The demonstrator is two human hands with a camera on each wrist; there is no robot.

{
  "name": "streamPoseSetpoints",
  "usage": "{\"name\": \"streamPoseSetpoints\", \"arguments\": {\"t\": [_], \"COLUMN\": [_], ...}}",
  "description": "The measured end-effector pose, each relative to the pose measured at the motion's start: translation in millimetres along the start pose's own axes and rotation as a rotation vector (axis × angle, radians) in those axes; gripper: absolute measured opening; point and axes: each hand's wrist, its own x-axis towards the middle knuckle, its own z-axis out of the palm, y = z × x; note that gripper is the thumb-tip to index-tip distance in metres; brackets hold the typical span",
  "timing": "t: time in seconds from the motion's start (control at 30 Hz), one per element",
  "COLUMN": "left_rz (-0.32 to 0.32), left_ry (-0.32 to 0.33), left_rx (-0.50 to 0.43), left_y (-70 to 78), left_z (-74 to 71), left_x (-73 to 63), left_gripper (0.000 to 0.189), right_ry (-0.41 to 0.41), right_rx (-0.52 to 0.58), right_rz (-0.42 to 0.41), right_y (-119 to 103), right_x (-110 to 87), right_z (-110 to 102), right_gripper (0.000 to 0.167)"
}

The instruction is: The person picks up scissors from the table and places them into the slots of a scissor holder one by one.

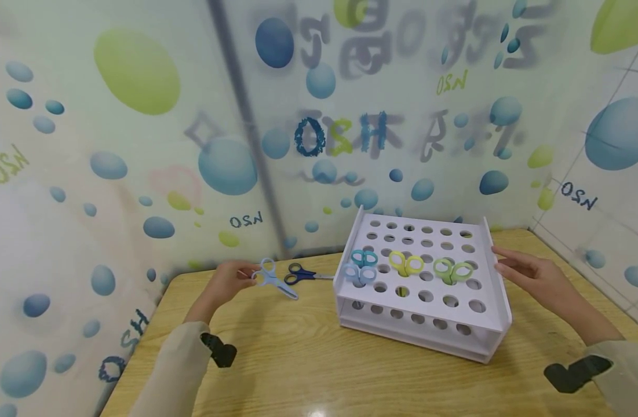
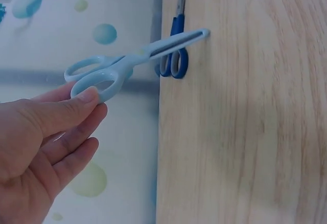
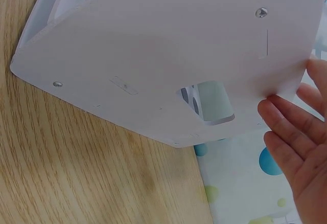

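Note:
In my left hand point(image 1: 229, 284) a pair of light blue scissors point(image 1: 274, 278) is pinched by one handle loop between thumb and fingers. Its blades point right, held above the table in the left wrist view. My right hand point(image 1: 532, 278) rests its fairly straight fingertips against the right side panel of a white rack point(image 1: 420, 310) with rows of round holes. Standing in the rack's holes with handles up are teal scissors point(image 1: 364, 258), pale blue scissors point(image 1: 360, 273), yellow scissors point(image 1: 406, 263) and green scissors point(image 1: 453, 271). Dark blue scissors point(image 1: 303, 274) lie on the table, their blade tips near the rack's left side.
The wooden table point(image 1: 277, 359) runs back to a wall point(image 1: 193, 133) covered with blue and green dots. A second wall point(image 1: 605, 191) closes off the right side. The rack's side panel has a cut-out handle hole point(image 3: 217, 101).

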Motion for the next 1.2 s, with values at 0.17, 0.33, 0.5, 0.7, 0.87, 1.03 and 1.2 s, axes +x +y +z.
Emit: {"name": "streamPoseSetpoints", "arguments": {"t": [0.17,0.33,0.5,0.7,0.87,1.03,1.2], "left_rz": [0.008,0.03,0.086,0.165,0.207,0.231,0.278], "left_ry": [-0.025,-0.063,-0.104,-0.139,-0.182,-0.224,-0.255], "left_rx": [0.003,0.019,0.043,0.06,0.047,0.008,-0.011], "left_y": [10.9,22.0,34.6,53.8,73.4,92.1,112.5], "left_z": [-0.6,-1.6,-3.8,-8.1,-11.4,-13.6,-17.6], "left_x": [3.2,4.9,6.5,6.4,4.5,1.5,-1.0], "left_gripper": [0.026,0.025,0.024,0.025,0.027,0.027,0.028], "right_ry": [0.001,-0.008,-0.007,-0.001,-0.001,-0.001,0.0], "right_rx": [-0.001,0.001,0.009,0.015,0.02,0.013,-0.004], "right_rz": [-0.001,0.009,0.013,0.004,0.004,0.01,0.019], "right_y": [0.0,-0.4,-1.2,-1.7,-1.4,-1.1,-1.1], "right_x": [-0.1,-0.3,-0.5,-0.7,-0.7,-0.5,-0.1], "right_z": [0.1,-0.1,0.0,0.2,0.5,0.5,0.1], "right_gripper": [0.051,0.052,0.052,0.051,0.051,0.052,0.052]}}
